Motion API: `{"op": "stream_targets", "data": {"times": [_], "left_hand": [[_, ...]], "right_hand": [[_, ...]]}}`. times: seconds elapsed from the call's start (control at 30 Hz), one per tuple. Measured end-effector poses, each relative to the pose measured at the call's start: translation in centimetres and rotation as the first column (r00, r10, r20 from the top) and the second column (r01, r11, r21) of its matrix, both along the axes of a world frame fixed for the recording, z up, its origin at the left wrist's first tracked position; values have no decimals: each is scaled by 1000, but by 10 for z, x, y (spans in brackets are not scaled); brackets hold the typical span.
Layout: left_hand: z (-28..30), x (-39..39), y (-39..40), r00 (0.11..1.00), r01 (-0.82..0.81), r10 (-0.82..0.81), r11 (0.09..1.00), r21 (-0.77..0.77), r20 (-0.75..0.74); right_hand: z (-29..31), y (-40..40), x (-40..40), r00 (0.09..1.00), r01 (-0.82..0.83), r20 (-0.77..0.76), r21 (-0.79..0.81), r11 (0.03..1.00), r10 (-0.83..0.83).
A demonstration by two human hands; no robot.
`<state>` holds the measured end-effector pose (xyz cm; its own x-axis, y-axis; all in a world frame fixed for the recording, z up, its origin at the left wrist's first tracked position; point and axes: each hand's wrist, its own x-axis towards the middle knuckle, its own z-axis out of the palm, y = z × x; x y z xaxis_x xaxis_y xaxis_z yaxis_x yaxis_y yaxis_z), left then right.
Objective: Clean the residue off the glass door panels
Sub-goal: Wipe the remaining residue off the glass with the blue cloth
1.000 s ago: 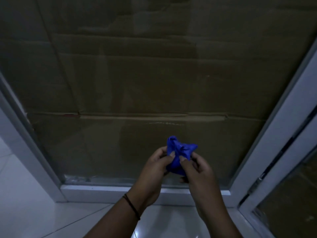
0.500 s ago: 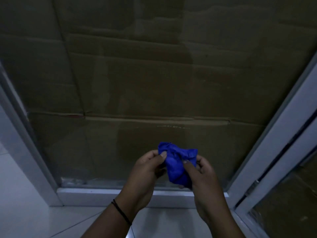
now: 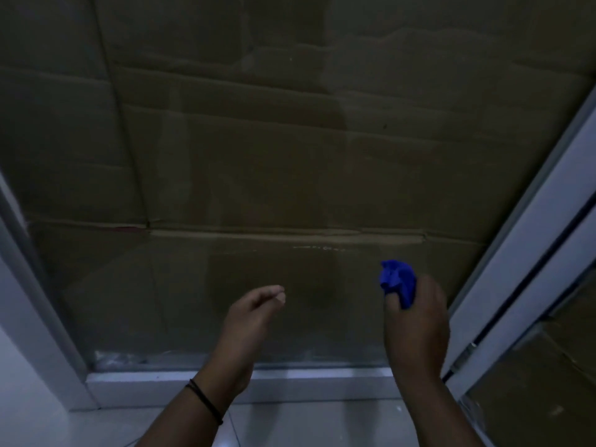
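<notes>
Dim light covers a large clear glass door panel [image 3: 258, 195] that fills most of the head view, with flattened brown cardboard sheets [image 3: 371, 162] standing behind it and showing creases and a horizontal seam through the glass. White metal door framing [image 3: 232, 383] borders the panel along its bottom edge and runs up the sides at 9 o'clock and 3 o'clock; a second framed glass panel [image 3: 548, 382] lies at 4 o'clock. Pale glossy floor tiles [image 3: 316, 424] occupy the 6 o'clock edge. A faint line of whitish residue [image 3: 317, 247] shows on the glass just below the cardboard seam, slightly right of centre, and a cloudy strip of film [image 3: 122, 358] lies along the bottom edge of the pane at 7 o'clock. The right hand [image 3: 416, 324], at 4 o'clock from the centre of the view, has its grip closed around a crumpled bright blue cleaning cloth [image 3: 398, 280], which bulges out above the thumb and fingers and sits in front of the lower right part of the glass; whether the cloth touches the pane cannot be told. The left hand [image 3: 254, 312], at 6 o'clock, holds nothing, its fingers loosely curled and pointing toward 2 o'clock, well apart from the cloth. A thin black wristband [image 3: 204, 400] circles the left wrist.
</notes>
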<state>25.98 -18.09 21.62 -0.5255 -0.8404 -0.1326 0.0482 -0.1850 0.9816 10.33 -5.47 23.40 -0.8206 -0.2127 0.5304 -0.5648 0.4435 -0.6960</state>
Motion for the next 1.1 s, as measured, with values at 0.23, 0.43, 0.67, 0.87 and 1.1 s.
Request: {"op": "stream_targets", "data": {"times": [0.23, 0.43, 0.67, 0.87, 1.1], "left_hand": [[-8, 26, -30, 975, -222, 222, 970, -100, -15], [-17, 47, -49, 945, -328, 324, 940, -95, -47], [-28, 74, -65, 915, -403, 400, 911, -90, -54], [-34, 105, -78, 860, -510, 509, 854, -102, -34], [-26, 119, -73, 871, -475, 474, 880, 24, -128]], "right_hand": [[2, -46, -13, 978, -143, -125, 184, 973, 167], [-4, -80, 16, 886, -367, -212, 226, 902, 413], [-5, -129, 67, 695, -481, -344, 431, 763, 632], [-6, -183, 127, 546, -601, -283, 524, 604, 789], [-1, -167, 164, 467, -791, 296, -281, 543, 833]]}}
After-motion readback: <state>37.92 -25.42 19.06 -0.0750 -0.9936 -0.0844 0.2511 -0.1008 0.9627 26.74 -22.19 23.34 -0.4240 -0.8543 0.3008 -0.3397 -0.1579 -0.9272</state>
